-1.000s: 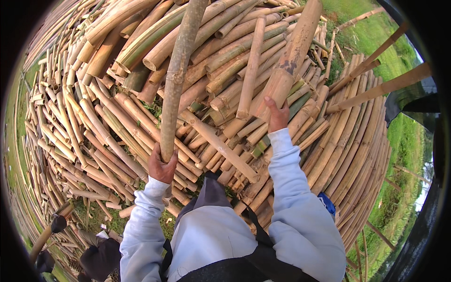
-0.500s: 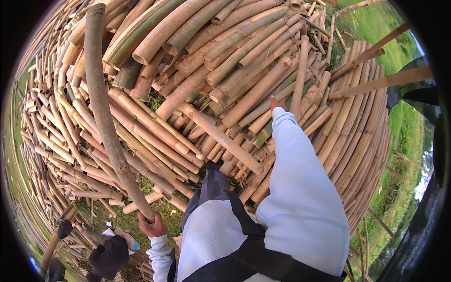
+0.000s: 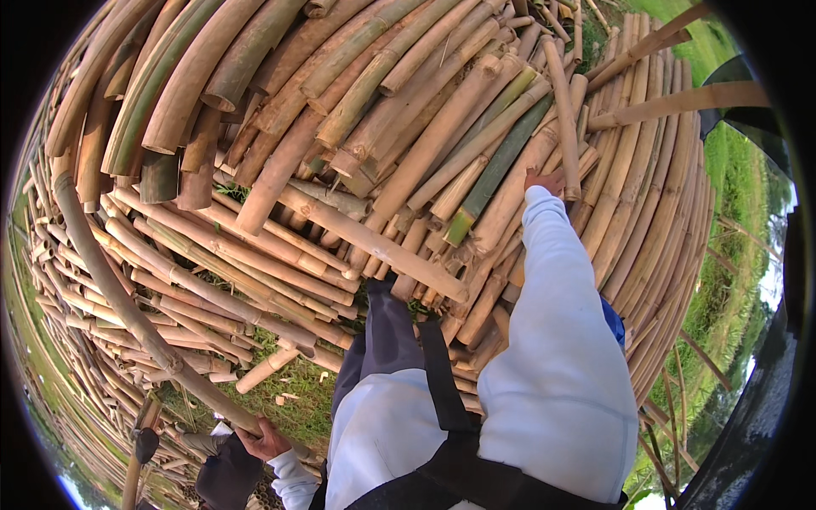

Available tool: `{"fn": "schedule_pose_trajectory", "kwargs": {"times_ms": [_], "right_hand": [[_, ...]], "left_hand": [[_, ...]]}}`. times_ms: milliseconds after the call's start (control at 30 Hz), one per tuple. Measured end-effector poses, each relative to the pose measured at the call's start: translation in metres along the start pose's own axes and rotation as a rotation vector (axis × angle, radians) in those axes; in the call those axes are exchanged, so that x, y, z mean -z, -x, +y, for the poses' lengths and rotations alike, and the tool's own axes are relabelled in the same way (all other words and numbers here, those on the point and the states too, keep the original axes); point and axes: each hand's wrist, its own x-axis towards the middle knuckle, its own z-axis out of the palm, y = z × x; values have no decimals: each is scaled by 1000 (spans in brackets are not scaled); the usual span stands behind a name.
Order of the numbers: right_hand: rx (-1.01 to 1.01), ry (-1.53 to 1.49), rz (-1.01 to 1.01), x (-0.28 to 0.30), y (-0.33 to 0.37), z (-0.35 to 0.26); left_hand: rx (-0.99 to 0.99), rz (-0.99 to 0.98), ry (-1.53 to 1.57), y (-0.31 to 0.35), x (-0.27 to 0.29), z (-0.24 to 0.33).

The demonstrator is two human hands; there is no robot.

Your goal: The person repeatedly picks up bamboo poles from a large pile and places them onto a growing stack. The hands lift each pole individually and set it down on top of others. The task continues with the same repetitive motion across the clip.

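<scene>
At the lower left, my left hand is wrapped around the lower part of a long, thick bamboo pole, which leans up and away to the far left. With its arm stretched forward, my right hand lies on the stacked bamboo, against the near end of a shorter bamboo pole. Its fingers are partly hidden at that pole, so their grip does not show. Beside this hand is a dark green bamboo piece with a cut end. A brown bamboo length lies crosswise before my legs.
Cut bamboo poles are piled in layers ahead and to the left, many with open ends toward me. More long poles lie stacked at the right, beside slanting bamboo posts. At the lower left is a person in dark clothing.
My right hand has moved right and forward to the shorter pole, whose near end has swung right. The long pole in my left hand has tipped outward to the left. The view has shifted.
</scene>
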Motion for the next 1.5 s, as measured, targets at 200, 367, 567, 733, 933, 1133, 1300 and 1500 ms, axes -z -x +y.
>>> {"fn": "schedule_pose_trajectory", "kwargs": {"times_ms": [200, 367, 567, 733, 933, 1133, 1300, 1500], "right_hand": [[217, 90, 80, 45, 2, 2], [367, 85, 298, 54, -42, -23], [296, -378, -227, -11, 18, -81], [137, -332, -455, -31, 230, -130], [-173, -389, -611, -94, 292, -129], [-147, -769, -538, -75, 281, -104], [-53, -1056, -472, -20, 284, -71], [246, -1371, -216, 69, 87, -142]], "left_hand": [[113, 73, -53, 6, 4, -1], [196, 28, -27, -4, 9, -14], [256, 27, -105, -9, 7, -32], [233, 65, -135, -10, 1, -39], [241, 90, -99, 1, 8, -63], [226, 43, -262, -1, 9, -104], [349, 92, -195, -6, 6, -135], [-2, 41, -380, -3, 10, -121]]}}
